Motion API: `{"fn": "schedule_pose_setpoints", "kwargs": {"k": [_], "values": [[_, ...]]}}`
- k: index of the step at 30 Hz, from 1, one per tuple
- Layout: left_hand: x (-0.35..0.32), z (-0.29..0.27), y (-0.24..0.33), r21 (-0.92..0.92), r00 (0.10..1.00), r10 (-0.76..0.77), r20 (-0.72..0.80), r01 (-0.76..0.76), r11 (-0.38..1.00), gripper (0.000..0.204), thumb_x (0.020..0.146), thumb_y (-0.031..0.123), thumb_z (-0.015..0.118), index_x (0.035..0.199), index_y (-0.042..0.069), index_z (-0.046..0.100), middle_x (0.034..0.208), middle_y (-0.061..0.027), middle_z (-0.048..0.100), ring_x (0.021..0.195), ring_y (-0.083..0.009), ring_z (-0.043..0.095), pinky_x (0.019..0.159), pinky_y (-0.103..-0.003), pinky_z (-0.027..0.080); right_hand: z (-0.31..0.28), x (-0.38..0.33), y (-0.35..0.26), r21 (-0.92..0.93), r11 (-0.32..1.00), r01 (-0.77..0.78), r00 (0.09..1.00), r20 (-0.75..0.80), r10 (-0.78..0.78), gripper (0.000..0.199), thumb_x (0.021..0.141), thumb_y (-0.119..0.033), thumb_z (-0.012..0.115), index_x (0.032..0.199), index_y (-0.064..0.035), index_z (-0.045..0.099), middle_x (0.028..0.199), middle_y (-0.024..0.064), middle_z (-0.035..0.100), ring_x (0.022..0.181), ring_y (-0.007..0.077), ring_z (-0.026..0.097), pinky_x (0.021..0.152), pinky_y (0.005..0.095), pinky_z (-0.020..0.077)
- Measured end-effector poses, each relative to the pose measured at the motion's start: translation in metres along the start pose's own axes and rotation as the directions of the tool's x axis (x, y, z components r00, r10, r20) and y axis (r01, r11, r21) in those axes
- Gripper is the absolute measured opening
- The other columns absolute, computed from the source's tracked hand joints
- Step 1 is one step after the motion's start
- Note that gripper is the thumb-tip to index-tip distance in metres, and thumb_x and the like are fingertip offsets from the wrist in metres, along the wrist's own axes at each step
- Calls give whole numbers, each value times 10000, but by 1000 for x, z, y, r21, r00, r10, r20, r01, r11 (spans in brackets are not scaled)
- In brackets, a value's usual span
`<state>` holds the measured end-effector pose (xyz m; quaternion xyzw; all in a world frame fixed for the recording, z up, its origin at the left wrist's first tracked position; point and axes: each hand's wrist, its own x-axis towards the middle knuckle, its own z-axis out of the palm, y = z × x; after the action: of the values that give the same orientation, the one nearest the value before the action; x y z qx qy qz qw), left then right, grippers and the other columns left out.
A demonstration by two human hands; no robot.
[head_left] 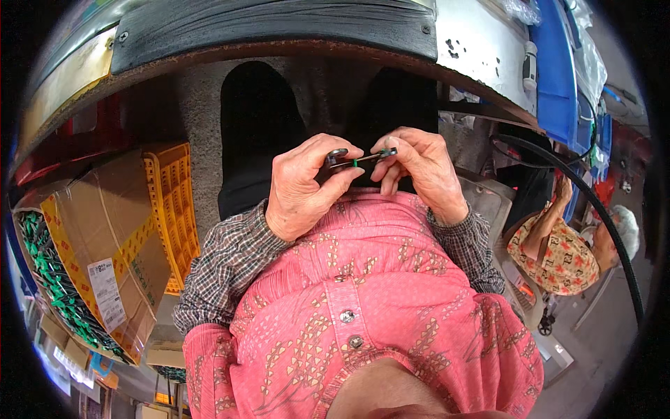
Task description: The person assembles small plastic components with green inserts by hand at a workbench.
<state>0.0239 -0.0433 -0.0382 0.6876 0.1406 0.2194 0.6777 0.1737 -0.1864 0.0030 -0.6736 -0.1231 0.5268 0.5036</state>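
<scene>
Workbench: a dark, worn edge panel [279, 36] marks the near side of the workbench [481, 52], whose pale top shows toward its right end, with a few small black bits lying on it.
Thing in hand: a slim dark piece with green parts [355, 163] and a thin rod is held in the air on the near side of the workbench, above the lap, spanning the gap between the two hands.
Left hand: the left hand [305, 185] pinches the dark end of the piece between thumb and forefinger; its remaining fingers are mostly hidden.
Right hand: the right hand [422, 167] pinches the other end, near a green tip, between thumb and forefinger; the other fingers bend loosely beneath.
Clothing: a pink patterned garment [363, 279] with checked sleeves [227, 262] faces the workbench.
Left of the workbench's near side: a cardboard box [105, 223] full of green-and-black pieces [59, 279], just beside a yellow crate [172, 209].
Right end of the workbench: a small white bottle [530, 66] and a blue bin [555, 70].
Beyond that end: a black hose [593, 195] curves past a co-worker [558, 258] in a patterned top.
</scene>
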Motion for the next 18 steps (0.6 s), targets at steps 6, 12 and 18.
{"fn": "schedule_pose_setpoints", "kwargs": {"k": [6,12,18], "values": [[0,-1,-2,28,998,57,-1,-57,998,219,725,-26,713,931,7,648,855,-94,650,714,-176,638,621,-258,490,3,0,1,-11,1000,11,1000,7,-11,341,977,-274,531,991,58,605,724,163,653,530,187,637,476,266,530],[-3,-2,3,106,995,104,-2,-103,989,220,720,-35,696,929,17,648,884,-109,651,772,-224,661,663,-300,523,7,0,4,47,998,52,999,-10,-52,342,962,-276,557,1011,59,607,746,151,662,518,166,624,472,252,519],[-8,-5,1,209,980,196,28,-197,958,232,710,-12,710,930,27,649,896,-125,646,815,-273,656,688,-325,526,13,0,-3,53,998,39,999,-12,-39,262,900,-102,627,1108,35,548,756,118,660,519,139,612,468,228,486]]}}
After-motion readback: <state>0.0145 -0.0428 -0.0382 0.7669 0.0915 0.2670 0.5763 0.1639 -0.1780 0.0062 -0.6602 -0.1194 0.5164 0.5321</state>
